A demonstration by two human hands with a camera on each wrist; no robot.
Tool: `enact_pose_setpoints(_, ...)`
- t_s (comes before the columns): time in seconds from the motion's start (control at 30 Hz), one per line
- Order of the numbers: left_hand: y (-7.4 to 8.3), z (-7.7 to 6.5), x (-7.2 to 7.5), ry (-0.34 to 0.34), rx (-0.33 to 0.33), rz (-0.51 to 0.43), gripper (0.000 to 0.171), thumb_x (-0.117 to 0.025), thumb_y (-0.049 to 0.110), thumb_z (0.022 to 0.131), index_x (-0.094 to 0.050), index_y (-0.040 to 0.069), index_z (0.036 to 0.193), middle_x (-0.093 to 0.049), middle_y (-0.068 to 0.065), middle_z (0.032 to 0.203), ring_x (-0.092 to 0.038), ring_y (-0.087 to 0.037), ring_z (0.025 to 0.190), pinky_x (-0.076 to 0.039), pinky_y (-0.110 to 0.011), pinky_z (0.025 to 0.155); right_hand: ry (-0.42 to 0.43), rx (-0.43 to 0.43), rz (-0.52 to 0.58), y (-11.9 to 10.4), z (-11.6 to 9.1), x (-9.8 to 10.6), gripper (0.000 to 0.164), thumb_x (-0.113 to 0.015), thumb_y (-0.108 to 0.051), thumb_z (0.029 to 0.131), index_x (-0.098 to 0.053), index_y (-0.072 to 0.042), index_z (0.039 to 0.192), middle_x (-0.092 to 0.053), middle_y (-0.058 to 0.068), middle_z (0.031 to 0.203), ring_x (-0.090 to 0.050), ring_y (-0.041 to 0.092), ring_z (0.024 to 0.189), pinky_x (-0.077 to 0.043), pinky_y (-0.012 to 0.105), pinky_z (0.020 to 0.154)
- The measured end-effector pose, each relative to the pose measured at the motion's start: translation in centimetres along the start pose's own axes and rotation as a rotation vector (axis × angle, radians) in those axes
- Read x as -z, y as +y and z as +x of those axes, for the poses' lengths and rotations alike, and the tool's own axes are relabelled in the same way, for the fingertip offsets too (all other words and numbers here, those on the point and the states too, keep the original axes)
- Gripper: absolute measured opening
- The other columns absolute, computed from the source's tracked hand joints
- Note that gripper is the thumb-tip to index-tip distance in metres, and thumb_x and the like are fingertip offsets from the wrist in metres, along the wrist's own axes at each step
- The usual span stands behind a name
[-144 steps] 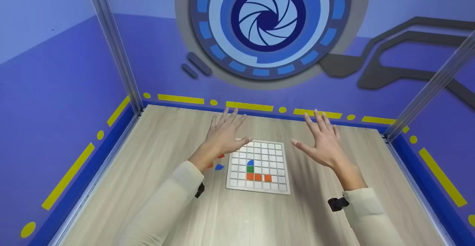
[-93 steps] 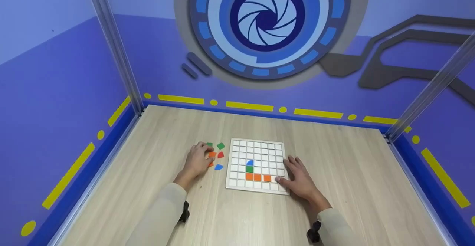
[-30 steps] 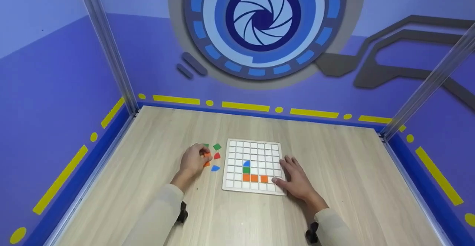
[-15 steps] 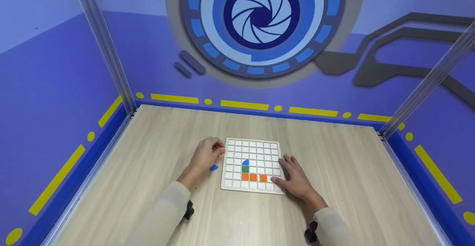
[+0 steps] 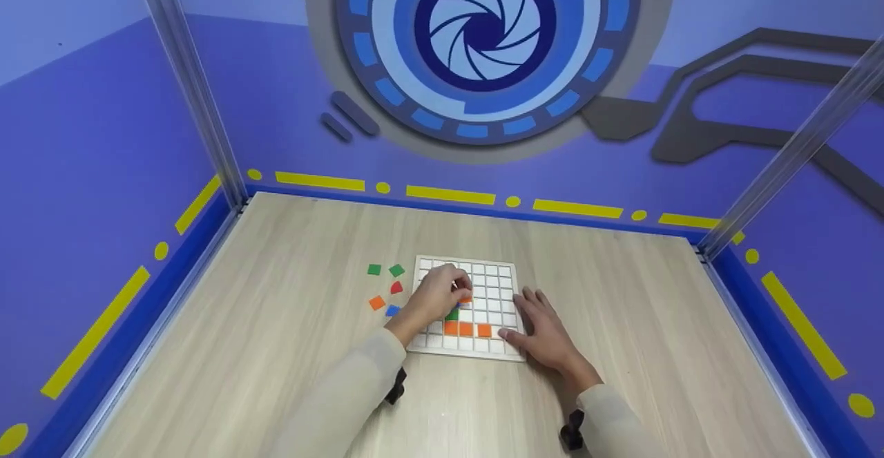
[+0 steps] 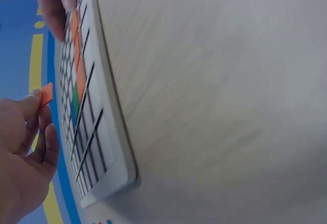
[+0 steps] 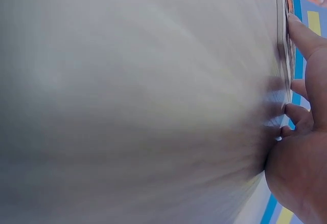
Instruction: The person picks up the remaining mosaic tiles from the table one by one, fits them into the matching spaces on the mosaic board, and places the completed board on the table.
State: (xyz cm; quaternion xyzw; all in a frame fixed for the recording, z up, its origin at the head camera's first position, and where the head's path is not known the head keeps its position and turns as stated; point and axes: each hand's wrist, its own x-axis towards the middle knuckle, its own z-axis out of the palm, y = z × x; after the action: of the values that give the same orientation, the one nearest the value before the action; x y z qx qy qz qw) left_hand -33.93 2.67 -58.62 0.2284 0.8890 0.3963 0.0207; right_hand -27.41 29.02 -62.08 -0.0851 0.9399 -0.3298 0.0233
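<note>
My left hand pinches an orange square tile between thumb and fingertips, holding it above the white gridded board. Under it on the board, a blue piece is mostly hidden by the hand, with a green square tile below. A row of orange tiles continues to the right, the last one set slightly apart. My right hand rests at the board's right edge, its thumb on the grid and its other fingers along the side, holding no piece.
Left of the board lie loose pieces: two green squares, a red quarter-round piece, an orange square and a blue piece partly beside my left forearm. Blue panels enclose the wooden table.
Both hands came down from above the table. My left hand picked an orange tile from the loose pieces and carried it right, over the board. My right hand has settled at the board's edge.
</note>
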Motion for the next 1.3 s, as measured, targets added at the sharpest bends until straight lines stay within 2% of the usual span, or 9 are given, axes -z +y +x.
enact_pose_setpoints(0.2, -0.4, 0.4, -1.5, -0.026, 0.026, 0.028, 0.005, -0.073, 0.016, 0.103, -0.076, 0.018, 0.100, -0.062, 0.006, 0.100, -0.057, -0.009, 0.090, -0.052, -0.028, 0.081, 0.010, -0.004, 0.016, -0.1, 0.0, -0.1, 0.086, -0.078, -0.050, 0.094, -0.044, -0.007, 0.161, -0.025, 0.018, 0.173, -0.009, 0.042, 0.161, -0.013, 0.064, 0.125)
enact_pose_setpoints(0.4, -0.6, 0.6, -1.7, -0.018, 0.053, 0.073, 0.004, -0.073, 0.019, 0.103, -0.077, 0.020, 0.103, -0.060, 0.007, 0.101, -0.056, -0.010, 0.091, -0.052, -0.030, 0.084, 0.016, 0.009, 0.023, -0.1, 0.1, -0.1, 0.086, -0.078, -0.049, 0.095, -0.044, -0.007, 0.161, -0.024, 0.018, 0.173, -0.009, 0.042, 0.161, -0.012, 0.064, 0.126)
enact_pose_setpoints(0.6, -0.8, 0.7, -1.9, -0.011, 0.079, 0.068, 0.006, -0.070, 0.019, 0.104, -0.076, 0.021, 0.104, -0.060, 0.008, 0.104, -0.056, -0.010, 0.092, -0.052, -0.030, 0.086, 0.023, 0.022, 0.020, 0.0, 0.0, -0.1, 0.085, -0.078, -0.049, 0.094, -0.045, -0.005, 0.160, -0.026, 0.020, 0.172, -0.011, 0.044, 0.161, -0.013, 0.066, 0.125)
enact_pose_setpoints(0.83, -0.8, 0.8, -2.1, -0.017, 0.047, 0.089, 0.006, -0.072, 0.018, 0.103, -0.077, 0.020, 0.101, -0.060, 0.008, 0.099, -0.055, -0.009, 0.090, -0.052, -0.030, 0.084, 0.009, 0.000, 0.006, 0.1, 0.0, 0.1, 0.086, -0.078, -0.048, 0.094, -0.044, -0.006, 0.161, -0.025, 0.018, 0.173, -0.009, 0.041, 0.162, -0.013, 0.063, 0.126)
enact_pose_setpoints(1.03, -1.0, 0.6, -1.8, -0.007, 0.019, 0.081, 0.009, -0.070, 0.020, 0.105, -0.078, 0.017, 0.108, -0.060, 0.009, 0.101, -0.056, -0.009, 0.092, -0.052, -0.030, 0.086, 0.013, 0.009, -0.006, 0.1, 0.0, 0.0, 0.085, -0.077, -0.048, 0.095, -0.044, -0.005, 0.161, -0.025, 0.019, 0.172, -0.010, 0.041, 0.161, -0.013, 0.063, 0.126)
enact_pose_setpoints(1.17, -0.9, 0.5, -1.2, -0.031, 0.006, 0.098, 0.011, -0.076, 0.025, 0.101, -0.078, 0.017, 0.108, -0.062, 0.004, 0.102, -0.056, -0.012, 0.095, -0.052, -0.031, 0.087, 0.014, 0.015, 0.000, 0.1, 0.1, -0.1, 0.085, -0.077, -0.048, 0.095, -0.044, -0.005, 0.160, -0.025, 0.020, 0.172, -0.009, 0.043, 0.161, -0.013, 0.064, 0.126)
enact_pose_setpoints(1.3, -1.0, 0.2, -0.8, -0.073, -0.019, 0.160, 0.017, -0.081, 0.029, 0.097, -0.078, 0.018, 0.109, -0.063, 0.000, 0.106, -0.054, -0.014, 0.097, -0.050, -0.034, 0.089, 0.016, 0.010, 0.008, 0.1, 0.1, 0.0, 0.085, -0.078, -0.048, 0.095, -0.044, -0.005, 0.160, -0.025, 0.020, 0.172, -0.009, 0.042, 0.161, -0.012, 0.063, 0.126)
